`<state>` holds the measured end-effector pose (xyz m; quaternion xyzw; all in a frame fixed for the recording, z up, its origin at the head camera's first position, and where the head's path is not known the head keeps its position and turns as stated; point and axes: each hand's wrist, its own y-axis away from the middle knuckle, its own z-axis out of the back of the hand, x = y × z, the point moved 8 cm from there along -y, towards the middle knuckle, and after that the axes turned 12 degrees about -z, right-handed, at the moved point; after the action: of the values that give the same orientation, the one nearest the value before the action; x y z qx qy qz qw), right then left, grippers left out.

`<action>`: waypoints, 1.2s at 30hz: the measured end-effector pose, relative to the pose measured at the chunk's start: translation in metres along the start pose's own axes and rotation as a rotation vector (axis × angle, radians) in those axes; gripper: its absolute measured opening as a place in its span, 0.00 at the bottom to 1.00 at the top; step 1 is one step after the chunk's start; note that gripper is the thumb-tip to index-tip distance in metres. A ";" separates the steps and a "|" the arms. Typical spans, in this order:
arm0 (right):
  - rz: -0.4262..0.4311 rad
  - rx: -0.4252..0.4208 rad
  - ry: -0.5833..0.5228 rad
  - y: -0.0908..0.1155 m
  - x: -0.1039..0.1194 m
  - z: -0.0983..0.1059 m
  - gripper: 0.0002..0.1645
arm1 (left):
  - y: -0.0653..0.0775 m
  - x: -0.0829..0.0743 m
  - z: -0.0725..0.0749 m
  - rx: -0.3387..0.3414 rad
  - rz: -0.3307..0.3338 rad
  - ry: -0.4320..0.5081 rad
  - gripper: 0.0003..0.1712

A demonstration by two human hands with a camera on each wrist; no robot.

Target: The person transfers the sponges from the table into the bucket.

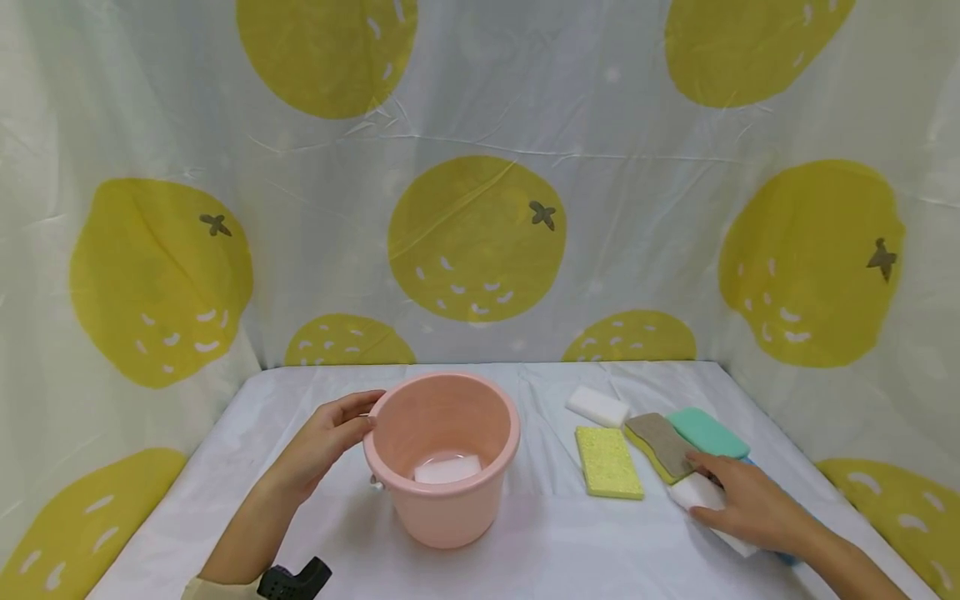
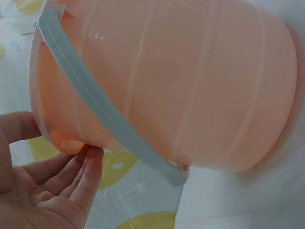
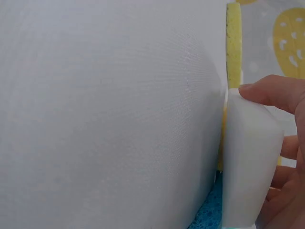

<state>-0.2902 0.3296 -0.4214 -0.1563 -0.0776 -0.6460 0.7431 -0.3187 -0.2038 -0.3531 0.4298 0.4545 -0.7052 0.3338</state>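
Note:
A pink bucket (image 1: 450, 518) stands upright mid-table, with a white sponge block (image 1: 447, 470) lying on its bottom. My left hand (image 1: 321, 448) holds the bucket's left rim, thumb and fingers on either side of it. The bucket's grey handle (image 2: 106, 114) hangs down in the left wrist view. On the right, my right hand (image 1: 757, 504) grips another white sponge block (image 3: 251, 157), thumb on one edge and fingers along the other. Part of a blue sponge (image 3: 209, 206) shows beside that block; the hand hides most of it in the head view.
Left of the right hand lies a flat yellow sponge (image 1: 609, 463). Beside it are a wavy grey-and-yellow sponge (image 1: 662, 446), a teal sponge (image 1: 708, 432) and, farther back, a white block (image 1: 597, 406). A lemon-patterned curtain (image 1: 322, 233) surrounds the white-covered table (image 1: 300, 554).

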 end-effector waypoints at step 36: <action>0.088 0.031 -0.131 -0.025 0.038 0.047 0.39 | -0.001 0.003 0.000 -0.009 -0.003 -0.020 0.30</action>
<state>-0.3046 0.3066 -0.3624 -0.1898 -0.1292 -0.6000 0.7663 -0.3209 -0.2039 -0.3549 0.4206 0.4550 -0.7079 0.3391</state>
